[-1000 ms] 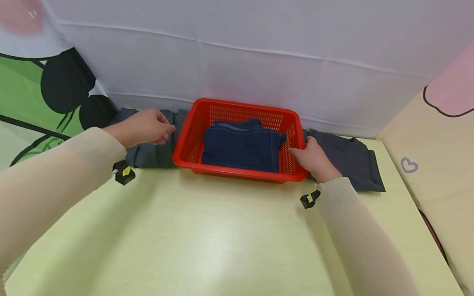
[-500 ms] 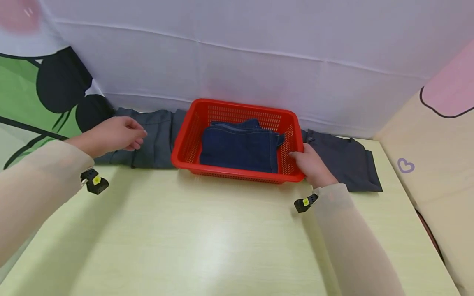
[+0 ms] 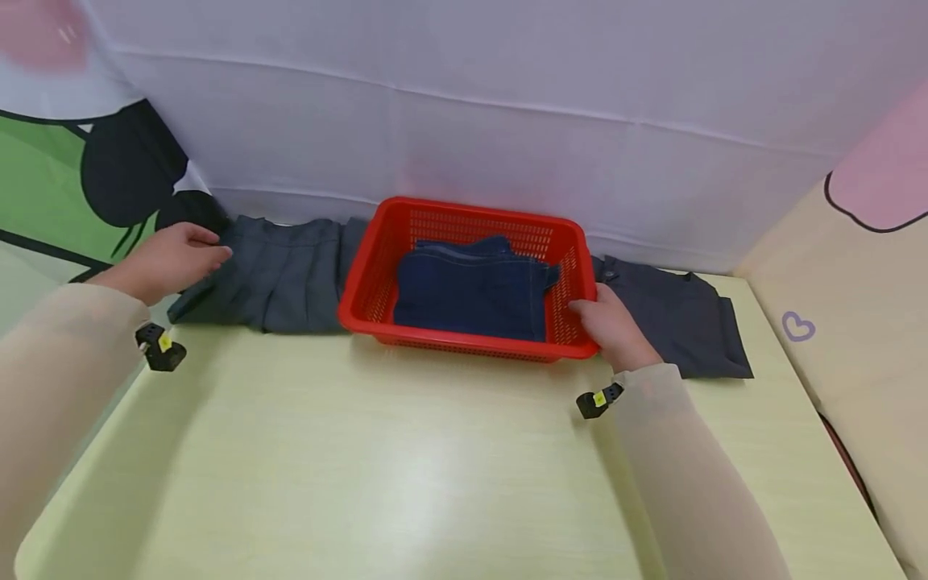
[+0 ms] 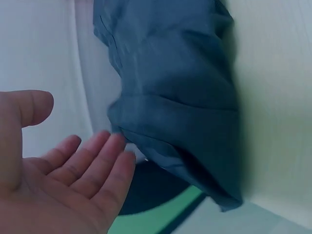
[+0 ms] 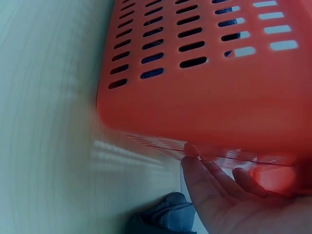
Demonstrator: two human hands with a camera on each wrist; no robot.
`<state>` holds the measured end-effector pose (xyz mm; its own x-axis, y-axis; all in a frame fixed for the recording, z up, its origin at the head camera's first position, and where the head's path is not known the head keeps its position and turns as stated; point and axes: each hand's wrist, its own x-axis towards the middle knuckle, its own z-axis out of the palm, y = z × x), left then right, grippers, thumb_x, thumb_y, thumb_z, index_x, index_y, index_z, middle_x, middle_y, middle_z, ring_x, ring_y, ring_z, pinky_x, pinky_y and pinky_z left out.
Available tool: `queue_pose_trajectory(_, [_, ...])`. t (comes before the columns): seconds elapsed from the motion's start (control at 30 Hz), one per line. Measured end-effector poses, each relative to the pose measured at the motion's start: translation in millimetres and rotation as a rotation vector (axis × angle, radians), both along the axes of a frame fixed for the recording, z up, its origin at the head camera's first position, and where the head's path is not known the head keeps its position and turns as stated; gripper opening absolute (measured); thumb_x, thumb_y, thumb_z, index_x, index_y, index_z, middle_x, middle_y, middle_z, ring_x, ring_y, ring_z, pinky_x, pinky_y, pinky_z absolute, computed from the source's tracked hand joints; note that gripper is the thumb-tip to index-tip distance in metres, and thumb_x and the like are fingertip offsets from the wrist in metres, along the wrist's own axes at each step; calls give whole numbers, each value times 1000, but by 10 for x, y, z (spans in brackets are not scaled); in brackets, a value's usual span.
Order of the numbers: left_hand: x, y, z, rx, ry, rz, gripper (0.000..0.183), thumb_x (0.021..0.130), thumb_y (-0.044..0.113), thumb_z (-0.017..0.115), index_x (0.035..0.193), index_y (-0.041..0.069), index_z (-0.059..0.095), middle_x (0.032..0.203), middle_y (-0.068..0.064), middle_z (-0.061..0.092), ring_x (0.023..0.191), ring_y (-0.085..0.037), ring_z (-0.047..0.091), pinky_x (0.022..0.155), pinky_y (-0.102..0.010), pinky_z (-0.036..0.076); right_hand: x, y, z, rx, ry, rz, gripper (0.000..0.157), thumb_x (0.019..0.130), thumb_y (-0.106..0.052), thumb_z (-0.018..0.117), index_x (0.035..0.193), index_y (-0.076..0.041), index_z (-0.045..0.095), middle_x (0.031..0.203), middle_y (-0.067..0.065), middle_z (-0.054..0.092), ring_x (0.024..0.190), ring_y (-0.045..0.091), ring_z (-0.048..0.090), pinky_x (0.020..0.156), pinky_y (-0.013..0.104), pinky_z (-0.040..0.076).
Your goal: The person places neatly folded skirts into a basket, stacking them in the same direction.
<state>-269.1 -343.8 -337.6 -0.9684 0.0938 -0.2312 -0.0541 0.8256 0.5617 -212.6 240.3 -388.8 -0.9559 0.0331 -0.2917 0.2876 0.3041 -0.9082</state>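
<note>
1. Right hand (image 3: 616, 326) grips the red basket (image 3: 464, 337) by its right rim, thumb inside. Likely risk: lifting one-ended tips it, sliding the denim (image 3: 471, 294) inside.
2. Left hand (image 3: 174, 258) loosely spread, nothing held, beside the gray garment's (image 3: 290, 274) outer end; contact unclear.
3. Basket sits between gray garment and dark garment (image 3: 674, 322), above counter (image 3: 435, 451); could snag either if dragged.

Smooth plastic basket (image 3: 471, 341), matt denim (image 3: 471, 292), matt grey cloth (image 3: 290, 278), glossy tabletop (image 3: 428, 459)

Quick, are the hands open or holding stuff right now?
Left hand: open, holding nothing, near a dark gray cloth.
Right hand: holding the red basket at its right end.
</note>
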Motion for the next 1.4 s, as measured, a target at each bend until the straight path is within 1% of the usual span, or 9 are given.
queue_pose_trajectory(0.13, [33, -161, -143, -49, -8, 46, 93, 103, 60, 36, 152, -17, 17, 147, -44, 29, 131, -59, 34, 106, -71, 33, 9, -3, -9, -17, -10, 17, 55, 106, -13, 45, 157, -3, 26, 148, 21, 48, 128, 42, 56, 103, 54, 51])
queue_pose_trajectory(0.27, [29, -247, -305, -31, -22, 83, 101, 101, 65, 34, 153, -18, 9, 149, -46, 24, 134, -62, 28, 108, -72, 31, 10, 2, -15, -17, -3, 6, 55, 105, -13, 45, 156, -3, 27, 148, 21, 47, 128, 42, 55, 103, 55, 50])
queue_pose_trajectory(0.5, [7, -253, -523, -27, -19, 134, 109, 99, 69, 33, 151, -22, 4, 148, -48, 23, 133, -63, 30, 107, -72, 31, 16, 14, -23, 3, 0, -5, 54, 106, -14, 44, 156, -3, 28, 148, 20, 48, 128, 41, 55, 104, 55, 50])
queue_pose_trajectory(0.73, [-41, -231, -669, -72, -82, 165, 117, 96, 74, 35, 147, -27, 4, 149, -51, 13, 135, -66, 22, 111, -71, 27, 19, 9, -17, 11, -13, -17, 54, 106, -15, 44, 156, -4, 27, 149, 19, 48, 129, 40, 54, 105, 55, 49])
queue_pose_trajectory(0.87, [-61, -212, -742, -98, -97, 176, 122, 94, 76, 38, 146, -29, 4, 147, -51, 14, 134, -66, 24, 112, -70, 27, 14, 10, -28, 13, -8, -23, 53, 106, -15, 44, 156, -4, 29, 148, 19, 48, 129, 40, 54, 105, 54, 50])
queue_pose_trajectory(1.0, [-54, -172, -799, -111, -79, 184, 126, 92, 77, 44, 147, -28, 4, 148, -50, 17, 134, -65, 27, 111, -69, 29, 16, 13, -54, 17, -3, -30, 54, 106, -16, 44, 156, -4, 29, 148, 19, 48, 128, 40, 54, 105, 54, 50])
queue_pose_trajectory(1.13, [-41, -113, -810, -124, -51, 204, 125, 92, 75, 50, 148, -27, 3, 147, -50, 19, 133, -64, 29, 111, -70, 30, 17, 16, -65, 12, 9, -33, 55, 105, -14, 44, 157, -3, 27, 149, 21, 47, 127, 42, 54, 105, 56, 49])
queue_pose_trajectory(1.23, [-35, -54, -786, -125, -20, 222, 120, 93, 67, 56, 149, -25, 4, 148, -49, 22, 133, -63, 29, 111, -70, 30, 16, 11, -58, 7, 17, -30, 55, 105, -13, 43, 157, -2, 27, 149, 22, 47, 128, 43, 54, 105, 56, 49])
queue_pose_trajectory(1.4, [-61, 22, -751, -100, 23, 216, 109, 95, 52, 63, 152, -21, 6, 150, -46, 23, 135, -63, 28, 112, -70, 28, 26, 7, -38, 23, 21, -19, 55, 105, -14, 42, 156, -2, 27, 148, 22, 48, 126, 43, 56, 103, 56, 50])
